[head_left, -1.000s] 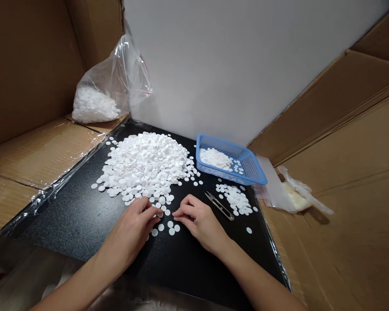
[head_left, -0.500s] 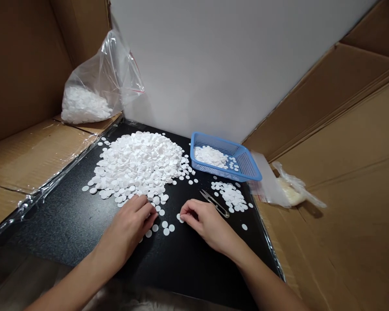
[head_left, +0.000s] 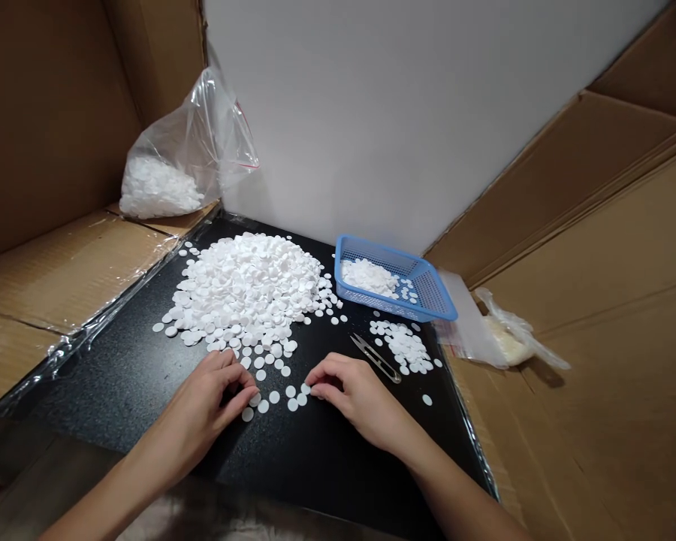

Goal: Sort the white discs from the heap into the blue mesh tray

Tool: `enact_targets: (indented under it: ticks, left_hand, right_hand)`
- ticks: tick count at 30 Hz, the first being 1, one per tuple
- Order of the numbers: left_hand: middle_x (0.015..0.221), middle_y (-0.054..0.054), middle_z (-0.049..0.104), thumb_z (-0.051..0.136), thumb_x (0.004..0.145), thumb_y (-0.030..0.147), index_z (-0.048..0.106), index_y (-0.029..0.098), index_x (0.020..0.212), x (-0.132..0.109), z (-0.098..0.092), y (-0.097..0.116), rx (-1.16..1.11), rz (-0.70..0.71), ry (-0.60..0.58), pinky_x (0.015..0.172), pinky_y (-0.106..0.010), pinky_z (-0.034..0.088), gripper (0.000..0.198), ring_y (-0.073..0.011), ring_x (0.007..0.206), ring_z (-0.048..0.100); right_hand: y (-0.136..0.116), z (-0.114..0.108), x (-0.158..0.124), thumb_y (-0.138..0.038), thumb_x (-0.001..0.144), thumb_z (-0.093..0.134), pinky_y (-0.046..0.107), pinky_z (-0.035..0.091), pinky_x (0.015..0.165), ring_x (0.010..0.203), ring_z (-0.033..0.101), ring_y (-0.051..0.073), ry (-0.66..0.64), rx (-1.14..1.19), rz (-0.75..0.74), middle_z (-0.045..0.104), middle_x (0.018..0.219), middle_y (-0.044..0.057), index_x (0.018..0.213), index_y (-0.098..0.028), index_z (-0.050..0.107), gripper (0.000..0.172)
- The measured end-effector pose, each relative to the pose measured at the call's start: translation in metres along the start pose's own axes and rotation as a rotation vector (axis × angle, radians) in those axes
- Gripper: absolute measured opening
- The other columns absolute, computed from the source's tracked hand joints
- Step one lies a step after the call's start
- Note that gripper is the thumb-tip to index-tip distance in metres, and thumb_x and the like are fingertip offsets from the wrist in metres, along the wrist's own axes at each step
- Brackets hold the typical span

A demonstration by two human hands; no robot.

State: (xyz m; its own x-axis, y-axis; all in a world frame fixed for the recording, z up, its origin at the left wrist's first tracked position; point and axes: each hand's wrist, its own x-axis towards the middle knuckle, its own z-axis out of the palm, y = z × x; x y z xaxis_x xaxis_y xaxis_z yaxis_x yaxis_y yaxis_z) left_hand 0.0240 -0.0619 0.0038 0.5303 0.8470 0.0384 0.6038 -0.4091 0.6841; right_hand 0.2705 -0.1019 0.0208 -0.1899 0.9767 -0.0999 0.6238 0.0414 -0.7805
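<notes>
My left hand rests low over the black tabletop with thumb and forefinger closed on a small white disc. Facing it, my right hand has its fingertips pinched at the edge of another white disc. Several loose discs lie flat between the two hands. Just beyond my left hand rises a big heap of white discs. Thread snips lie on the table beyond my right hand, beside a smaller spread of white discs.
A blue plastic basket holding white discs stands at the back right. A clear bag of white pieces sits on cardboard at the left. On the right, a knotted plastic bag lies on cardboard. A pale wall closes off the back.
My left hand has drawn back from the heap's near edge to the loose discs. My right hand has moved slightly nearer and left, with its disc now beside the loose group.
</notes>
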Motion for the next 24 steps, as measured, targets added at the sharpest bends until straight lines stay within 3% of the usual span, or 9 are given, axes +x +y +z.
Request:
enact_targets:
  ticks: [3, 6, 13, 17, 20, 24]
  left_hand:
    - [0.08, -0.002, 0.059, 0.053, 0.095, 0.037, 0.066, 0.023, 0.078, -0.003, 0.0, -0.001, -0.006, -0.009, 0.006, 0.072, -0.031, 0.041, 0.026, -0.0225, 0.082, 0.054]
    - [0.082, -0.003, 0.059, 0.053, 0.095, 0.036, 0.067, 0.023, 0.078, -0.005, 0.0, -0.001, -0.019, -0.004, 0.009, 0.072, -0.031, 0.041, 0.026, -0.0226, 0.082, 0.054]
    - [0.081, -0.003, 0.059, 0.052, 0.095, 0.037, 0.066, 0.023, 0.078, -0.004, 0.002, -0.004, -0.028, -0.005, 0.037, 0.071, -0.032, 0.041, 0.027, -0.0228, 0.082, 0.054]
    - [0.081, -0.003, 0.06, 0.052, 0.095, 0.037, 0.064, 0.023, 0.076, -0.004, 0.001, 0.0, -0.045, -0.023, 0.033, 0.071, -0.031, 0.041, 0.027, -0.0228, 0.082, 0.054]
    - [0.08, -0.002, 0.06, 0.052, 0.095, 0.037, 0.064, 0.023, 0.077, -0.004, 0.001, 0.006, -0.104, -0.048, 0.042, 0.071, -0.031, 0.041, 0.025, -0.0225, 0.082, 0.055]
    - [0.078, -0.001, 0.06, 0.052, 0.094, 0.035, 0.062, 0.022, 0.074, -0.003, 0.005, 0.02, -0.204, -0.036, 0.049, 0.068, -0.03, 0.041, 0.026, -0.0209, 0.078, 0.055]
  right_hand:
    - [-0.004, 0.003, 0.001, -0.012, 0.087, 0.056, 0.024, 0.05, 0.06, 0.064, 0.061, 0.013, -0.08, 0.113, 0.072, 0.066, 0.081, 0.001, 0.084, -0.02, 0.071, 0.017]
    - [-0.004, -0.002, 0.006, -0.012, 0.089, 0.049, 0.022, 0.045, 0.05, 0.053, 0.057, 0.012, -0.062, 0.121, 0.147, 0.061, 0.068, -0.002, 0.085, -0.02, 0.068, 0.021]
    - [-0.009, -0.02, 0.015, -0.013, 0.088, 0.053, 0.024, 0.045, 0.06, 0.062, 0.06, 0.014, -0.063, -0.088, 0.046, 0.067, 0.075, -0.001, 0.08, -0.021, 0.068, 0.018]
    - [-0.012, -0.004, 0.015, -0.015, 0.091, 0.052, 0.025, 0.046, 0.067, 0.071, 0.062, 0.015, -0.017, -0.003, -0.074, 0.069, 0.08, 0.0, 0.083, -0.021, 0.07, 0.02]
    - [-0.016, 0.017, 0.013, -0.024, 0.093, 0.056, 0.023, 0.043, 0.061, 0.064, 0.058, 0.013, -0.018, 0.134, -0.088, 0.065, 0.07, -0.001, 0.08, -0.02, 0.069, 0.019]
    - [-0.023, 0.034, 0.01, -0.039, 0.081, 0.075, 0.022, 0.035, 0.052, 0.055, 0.048, 0.01, -0.008, 0.273, -0.057, 0.059, 0.06, -0.004, 0.073, -0.019, 0.068, 0.022]
